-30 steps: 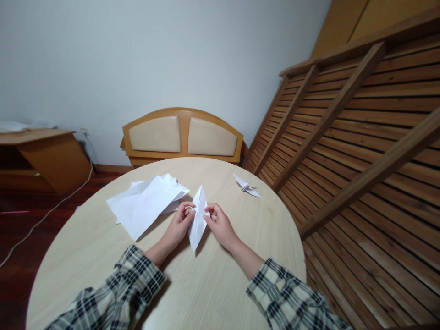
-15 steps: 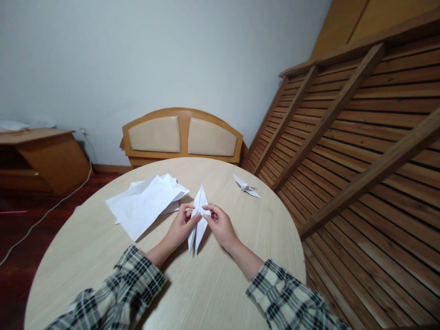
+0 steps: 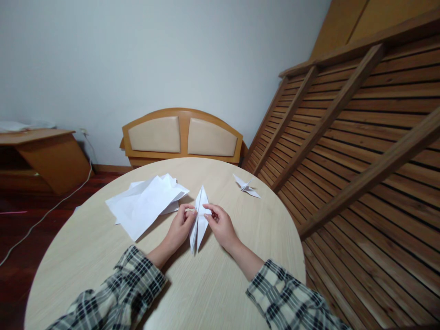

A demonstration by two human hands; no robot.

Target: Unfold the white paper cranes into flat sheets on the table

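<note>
A folded white paper (image 3: 202, 228), long and diamond-shaped with a split lower end, is held between both hands over the table. My left hand (image 3: 179, 228) pinches its left edge near the middle, thumb on top. On the opposite edge, my right hand (image 3: 222, 225) grips the paper between thumb and fingers. The fingertips beneath the paper are partly hidden. Farther back to the right, a finished-looking paper crane (image 3: 246, 187) rests with its wings spread.
Several loose white sheets (image 3: 140, 208) lie in an untidy pile left of my hands. All this is on a round pale wooden table (image 3: 213, 293). A headboard (image 3: 184, 133) stands behind it, and a slatted wooden frame (image 3: 343, 133) leans along the right.
The folded paper has turned slightly, its left half now tilted up along the centre split. My left thumb has drawn back to the left edge. My right hand has barely moved.
</note>
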